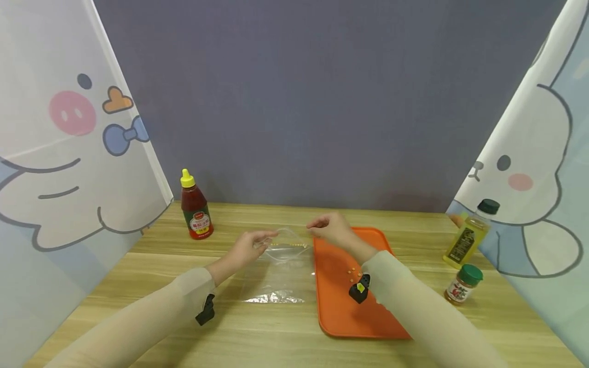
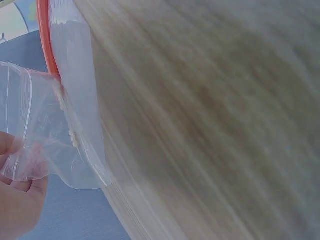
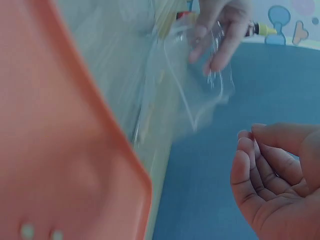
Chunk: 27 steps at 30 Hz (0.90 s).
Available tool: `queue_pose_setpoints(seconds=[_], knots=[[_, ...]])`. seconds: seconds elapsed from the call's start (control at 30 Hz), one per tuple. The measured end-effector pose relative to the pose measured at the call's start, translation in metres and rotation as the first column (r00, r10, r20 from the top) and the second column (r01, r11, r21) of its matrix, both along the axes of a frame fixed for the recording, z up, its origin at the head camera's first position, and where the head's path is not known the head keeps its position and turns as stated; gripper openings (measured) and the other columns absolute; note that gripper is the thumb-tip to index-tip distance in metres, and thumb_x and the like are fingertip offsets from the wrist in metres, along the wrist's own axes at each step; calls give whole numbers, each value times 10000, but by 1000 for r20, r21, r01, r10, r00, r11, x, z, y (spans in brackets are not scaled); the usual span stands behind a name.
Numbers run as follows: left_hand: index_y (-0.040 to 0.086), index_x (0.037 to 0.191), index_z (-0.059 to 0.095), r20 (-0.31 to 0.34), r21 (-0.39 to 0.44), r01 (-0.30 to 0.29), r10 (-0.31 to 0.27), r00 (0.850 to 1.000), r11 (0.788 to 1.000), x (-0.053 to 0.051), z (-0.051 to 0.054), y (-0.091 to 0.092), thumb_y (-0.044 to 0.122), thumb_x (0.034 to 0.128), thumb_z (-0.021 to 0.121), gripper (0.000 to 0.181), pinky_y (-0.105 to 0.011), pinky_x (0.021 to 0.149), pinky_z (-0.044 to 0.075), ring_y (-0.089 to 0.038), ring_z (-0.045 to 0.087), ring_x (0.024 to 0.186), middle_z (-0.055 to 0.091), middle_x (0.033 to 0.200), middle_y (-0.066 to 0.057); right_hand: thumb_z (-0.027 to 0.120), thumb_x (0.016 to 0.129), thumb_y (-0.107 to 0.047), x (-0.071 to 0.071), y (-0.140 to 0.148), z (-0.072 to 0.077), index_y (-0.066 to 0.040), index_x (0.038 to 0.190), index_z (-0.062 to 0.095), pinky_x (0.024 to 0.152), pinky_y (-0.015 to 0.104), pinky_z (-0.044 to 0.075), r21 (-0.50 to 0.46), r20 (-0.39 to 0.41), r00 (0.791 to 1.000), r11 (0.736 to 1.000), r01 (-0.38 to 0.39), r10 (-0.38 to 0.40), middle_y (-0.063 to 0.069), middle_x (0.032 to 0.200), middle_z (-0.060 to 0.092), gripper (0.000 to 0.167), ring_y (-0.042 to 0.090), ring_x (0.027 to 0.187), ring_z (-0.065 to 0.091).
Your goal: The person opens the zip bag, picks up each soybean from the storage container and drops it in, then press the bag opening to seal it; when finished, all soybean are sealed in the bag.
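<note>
Wood-grain tabletop [image 1: 221,319] is carrying a clear bag [image 1: 280,280] beside an orange tray [image 1: 342,317]. Left hand [image 1: 244,251] is touching the bag's mouth, fingers spread. Right hand [image 1: 335,231] is pressing fingertips together; can't tell if pinching anything. Sauce bottle [image 1: 195,207] is showing Chinese label writing, unreadably small.

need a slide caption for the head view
Left hand grips a clear plastic zip bag beside a rectangular orange tray holding small yellowish pieces, right hand raised nearby.
</note>
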State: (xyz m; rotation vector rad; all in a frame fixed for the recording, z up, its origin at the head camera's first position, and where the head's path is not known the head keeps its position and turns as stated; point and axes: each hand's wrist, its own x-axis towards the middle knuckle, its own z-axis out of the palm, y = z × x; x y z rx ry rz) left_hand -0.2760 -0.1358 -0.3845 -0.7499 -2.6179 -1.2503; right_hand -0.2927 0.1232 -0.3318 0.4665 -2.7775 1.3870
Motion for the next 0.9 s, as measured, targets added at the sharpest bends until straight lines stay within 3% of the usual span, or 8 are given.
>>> queue_pose_setpoints(seconds=[0.17, 0.43, 0.57, 0.73, 0.9], knots=[[27, 1249, 630, 10, 3, -2, 2, 1000, 1000, 0, -1, -1, -125, 840, 614, 437, -253, 788, 580, -366, 637, 1115, 628, 1273, -187, 707, 882, -167, 4, 31, -1, -100, 1005, 746, 770, 457, 564, -20, 76, 997, 1000, 12, -10, 98, 913, 726, 145, 290, 816, 661], [29, 1243, 635, 18, 14, -4, 4, 1000, 1000, 0, 3, 0, -125, 836, 614, 435, -176, 610, 535, -376, 633, 1114, 630, 1267, -192, 678, 897, -127, 11, 73, -11, -23, 1051, 713, 786, 473, 556, 20, 115, 993, 1000, 21, -23, 208, 996, 707, 190, 389, 884, 640], [37, 1242, 639, 21, 5, -6, 6, 1000, 1000, 0, 2, 1, -120, 838, 619, 434, -183, 584, 527, -374, 640, 1103, 636, 1254, -200, 674, 891, -86, 15, 89, -18, 61, 1070, 681, 775, 459, 561, 8, 131, 991, 1000, -2, 1, 189, 966, 717, 232, 330, 851, 659], [42, 1239, 642, 19, 5, -9, 9, 1000, 1000, -1, 0, 1, -117, 838, 624, 431, -210, 688, 571, -361, 643, 1105, 640, 1251, -189, 690, 868, -54, 23, 102, -27, 90, 1037, 681, 727, 388, 569, 48, 133, 990, 998, -49, 43, 156, 967, 730, 223, 226, 844, 678], [49, 1244, 641, 36, 14, -12, 11, 999, 1000, 0, -1, 0, -111, 843, 621, 432, -215, 751, 575, -353, 639, 1117, 638, 1263, -175, 695, 850, -24, 28, 107, -38, 103, 987, 685, 591, 295, 524, 54, 176, 979, 992, -117, 106, 149, 875, 731, 187, 155, 665, 611]])
